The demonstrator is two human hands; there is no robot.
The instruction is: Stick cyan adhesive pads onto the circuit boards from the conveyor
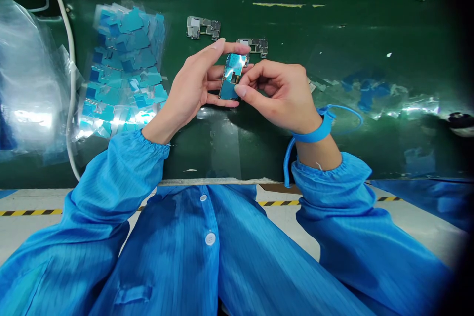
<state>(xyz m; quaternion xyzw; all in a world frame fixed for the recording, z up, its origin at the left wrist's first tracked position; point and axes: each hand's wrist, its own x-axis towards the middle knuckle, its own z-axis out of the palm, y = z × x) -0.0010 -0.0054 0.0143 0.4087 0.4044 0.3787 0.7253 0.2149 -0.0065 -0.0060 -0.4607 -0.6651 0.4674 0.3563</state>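
My left hand (pixel 194 86) holds a small circuit board (pixel 230 76) covered with shiny blue film, thumb on top and fingers behind it. My right hand (pixel 277 91) pinches the board's right edge with thumb and forefinger. Both hands hover just above the green work surface (pixel 259 143). A blue antistatic strap (pixel 314 131) circles my right wrist, its coiled cord (pixel 287 163) running down to the table edge.
A heap of blue film sheets (pixel 124 71) lies left of my hands. Several bare metal-shielded boards, such as one (pixel 203 27) behind my hands, sit in rows at the back. Clear plastic bags (pixel 25 79) and a white cable (pixel 70 74) are at far left. Discarded film (pixel 370 91) lies right.
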